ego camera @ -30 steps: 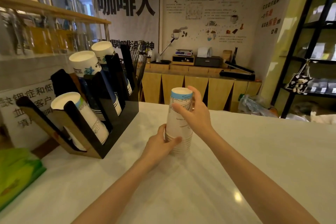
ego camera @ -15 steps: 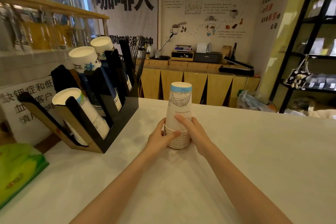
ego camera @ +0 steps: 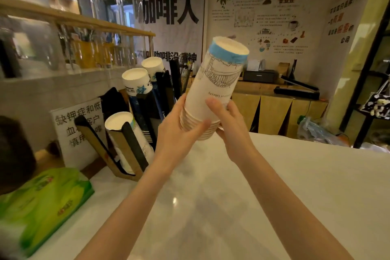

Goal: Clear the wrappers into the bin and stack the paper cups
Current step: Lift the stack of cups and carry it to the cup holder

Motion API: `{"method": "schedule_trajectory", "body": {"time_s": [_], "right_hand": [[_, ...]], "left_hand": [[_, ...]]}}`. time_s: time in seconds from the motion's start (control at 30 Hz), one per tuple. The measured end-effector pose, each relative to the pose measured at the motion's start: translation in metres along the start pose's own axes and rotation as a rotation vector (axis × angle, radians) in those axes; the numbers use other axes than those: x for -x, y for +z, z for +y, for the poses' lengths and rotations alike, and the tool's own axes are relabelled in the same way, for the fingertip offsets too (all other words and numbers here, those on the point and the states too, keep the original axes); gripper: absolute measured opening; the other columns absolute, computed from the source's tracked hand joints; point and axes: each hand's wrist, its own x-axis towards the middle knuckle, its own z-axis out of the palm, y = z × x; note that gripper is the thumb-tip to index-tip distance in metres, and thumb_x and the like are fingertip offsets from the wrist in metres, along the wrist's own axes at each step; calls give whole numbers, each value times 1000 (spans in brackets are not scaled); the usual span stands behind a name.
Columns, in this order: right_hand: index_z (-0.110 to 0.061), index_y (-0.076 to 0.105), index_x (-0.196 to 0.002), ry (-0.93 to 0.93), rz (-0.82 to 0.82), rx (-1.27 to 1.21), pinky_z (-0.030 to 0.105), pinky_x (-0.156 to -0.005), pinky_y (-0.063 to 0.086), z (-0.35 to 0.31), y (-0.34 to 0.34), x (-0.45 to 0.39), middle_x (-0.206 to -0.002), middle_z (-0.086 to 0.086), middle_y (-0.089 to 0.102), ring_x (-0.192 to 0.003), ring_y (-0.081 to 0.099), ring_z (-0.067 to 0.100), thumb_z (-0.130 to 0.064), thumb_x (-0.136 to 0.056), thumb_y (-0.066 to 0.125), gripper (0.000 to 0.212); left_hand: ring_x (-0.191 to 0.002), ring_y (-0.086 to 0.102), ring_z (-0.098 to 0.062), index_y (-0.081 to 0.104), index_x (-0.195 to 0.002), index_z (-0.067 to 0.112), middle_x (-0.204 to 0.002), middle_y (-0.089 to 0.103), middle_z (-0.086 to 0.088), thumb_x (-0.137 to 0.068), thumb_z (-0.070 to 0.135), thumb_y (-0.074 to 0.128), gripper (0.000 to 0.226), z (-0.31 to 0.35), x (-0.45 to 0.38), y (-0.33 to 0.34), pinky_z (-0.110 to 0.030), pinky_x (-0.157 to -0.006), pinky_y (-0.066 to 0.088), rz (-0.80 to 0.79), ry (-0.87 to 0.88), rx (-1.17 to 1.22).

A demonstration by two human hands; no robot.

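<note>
A stack of upside-down paper cups (ego camera: 215, 86), white with a blue band and a line drawing, hangs in the air above the white counter (ego camera: 295, 186), tilted to the right. My left hand (ego camera: 179, 133) wraps the rims at the bottom of the stack from the left. My right hand (ego camera: 228, 124) grips the same rims from the right, thumb across the front. No wrappers or bin show in view.
A black and wood cup holder (ego camera: 135, 141) with three stacks of cups stands at the counter's left. A green tissue pack (ego camera: 42, 207) lies at the near left. A printed sign (ego camera: 78, 124) leans behind the holder. Wooden cabinets and a black shelf stand beyond.
The cup stack stood on the counter; both hands have lifted it off and tilted it right. My right hand slid from the top cup down to the rims.
</note>
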Motion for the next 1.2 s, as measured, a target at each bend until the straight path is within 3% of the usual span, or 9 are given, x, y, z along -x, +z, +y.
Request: {"method": "schedule_trajectory", "body": {"time_s": [0.1, 0.23, 0.4, 0.5, 0.63, 0.73, 0.83, 0.97, 1.2], "right_hand": [[-31, 48, -124, -57, -66, -8, 37, -97, 48, -19, 34, -6, -123, -7, 60, -114, 56, 14, -44, -68, 69, 61], [-31, 45, -129, -66, -165, -39, 40, -102, 43, -32, 76, -15, -125, -8, 60, -117, 55, 14, -45, -66, 70, 69], [-28, 46, -129, -89, -274, -60, 33, -98, 45, -32, 123, -18, -123, -7, 61, -116, 55, 11, -36, -70, 70, 64], [-27, 45, -131, -69, -307, -39, 32, -96, 47, -22, 142, -18, -125, -4, 61, -115, 57, 12, -34, -71, 69, 65], [-29, 46, -127, -20, -354, -11, 17, -77, 42, -11, 154, -12, -110, -19, 59, -99, 54, -5, -34, -80, 59, 48], [-36, 45, -124, 16, -349, 20, 21, -86, 37, -4, 156, -10, -109, -21, 56, -99, 50, -5, -38, -82, 54, 43], [-43, 45, -112, 19, -311, 23, 24, -91, 33, -3, 157, -6, -104, -24, 53, -99, 48, -3, -38, -86, 47, 27], [-31, 37, -135, -11, -275, 38, 21, -89, 36, -5, 160, 1, -111, -17, 53, -110, 46, 6, -36, -89, 42, 46], [-30, 35, -136, 16, -265, 135, 28, -98, 37, -7, 160, 1, -119, -10, 54, -119, 48, 12, -42, -91, 37, 47]], "left_hand": [[-87, 47, 28, 29, -137, 35, -103, 49, 34, -73, 39, 67, 74, 14, -7, -37, 4, -72, 40, 56, 82, -80], [-97, 56, 0, 33, -135, 33, -111, 55, 15, -70, 42, 69, 75, 20, -16, -87, -9, -82, 46, 119, 148, -186], [-84, 54, 23, 39, -129, 34, -104, 57, 20, -67, 38, 73, 71, 12, -20, -140, 5, -65, 40, 179, 158, -176], [-81, 55, 23, 40, -124, 33, -97, 54, 26, -68, 36, 73, 66, -2, -19, -160, 3, -63, 41, 152, 102, -172], [-98, 59, -1, 39, -123, 30, -113, 62, 8, -59, 48, 70, 74, -23, -19, -176, -10, -76, 43, 70, 10, -170], [-107, 58, -11, 39, -116, 31, -118, 62, 4, -57, 49, 69, 69, -32, -19, -180, -13, -78, 39, -3, -49, -158], [-106, 57, -11, 36, -113, 33, -118, 61, 6, -59, 51, 68, 65, -33, -20, -181, -18, -80, 39, -70, -88, -139], [-101, 53, -7, 34, -111, 32, -112, 55, 12, -68, 39, 70, 57, -30, -22, -182, -10, -73, 36, -97, -60, -159], [-89, 56, 5, 34, -109, 34, -100, 56, 21, -68, 40, 70, 55, -33, -21, -182, -12, -69, 40, -133, -95, -124]]}}
